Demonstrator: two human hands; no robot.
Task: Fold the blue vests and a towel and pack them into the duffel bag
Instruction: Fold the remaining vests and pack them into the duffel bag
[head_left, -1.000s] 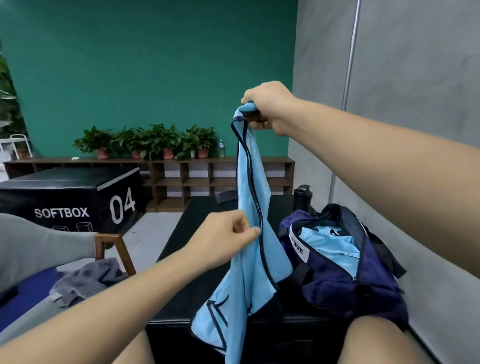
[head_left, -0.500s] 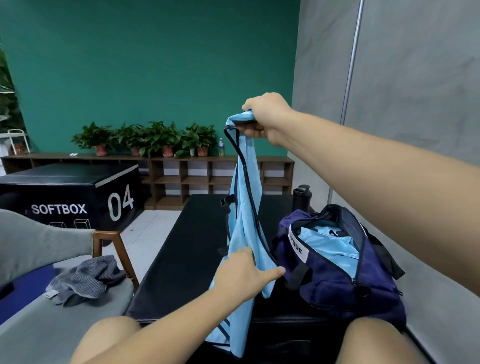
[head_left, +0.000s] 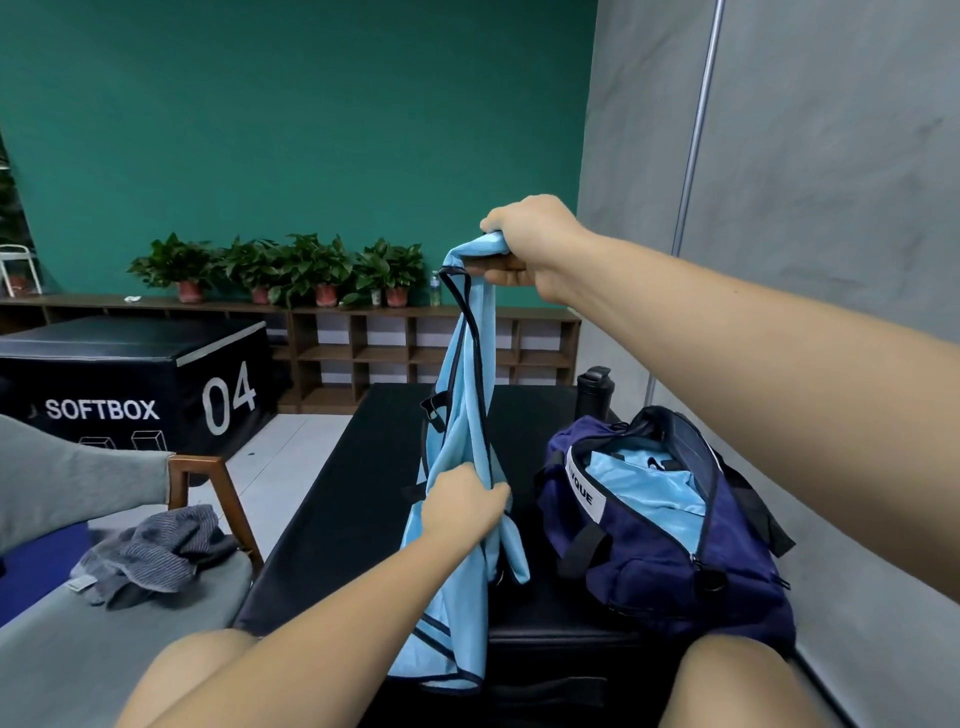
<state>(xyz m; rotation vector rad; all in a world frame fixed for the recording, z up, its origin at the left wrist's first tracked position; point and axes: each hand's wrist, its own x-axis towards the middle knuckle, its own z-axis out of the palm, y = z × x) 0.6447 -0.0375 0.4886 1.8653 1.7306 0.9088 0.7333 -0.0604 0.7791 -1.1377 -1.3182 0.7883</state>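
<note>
Above the black bench (head_left: 332, 519), the blue vest (head_left: 460, 410) hangs in a long bunch. My right hand (head_left: 530, 244) grips its top, fingers curled round the cloth, and my left hand (head_left: 462, 504) pinches it lower down. Just to the right, the duffel bag (head_left: 675, 571) sits unzipped on the bench with a second vest (head_left: 644, 488) inside. A grey towel (head_left: 156, 551) lies crumpled on the chair (head_left: 104, 649) to my left.

In mid-frame a vest (head_left: 460, 415) hangs over the bench (head_left: 343, 509). The right hand (head_left: 530, 244) grips its top and the left hand (head_left: 460, 506) holds it lower down. To its right the duffel bag (head_left: 670, 566) sits on the bench with a second vest (head_left: 649, 483) inside and a bottle (head_left: 595, 392) behind. At lower left, the towel (head_left: 156, 553) lies on a chair (head_left: 130, 649).
</note>
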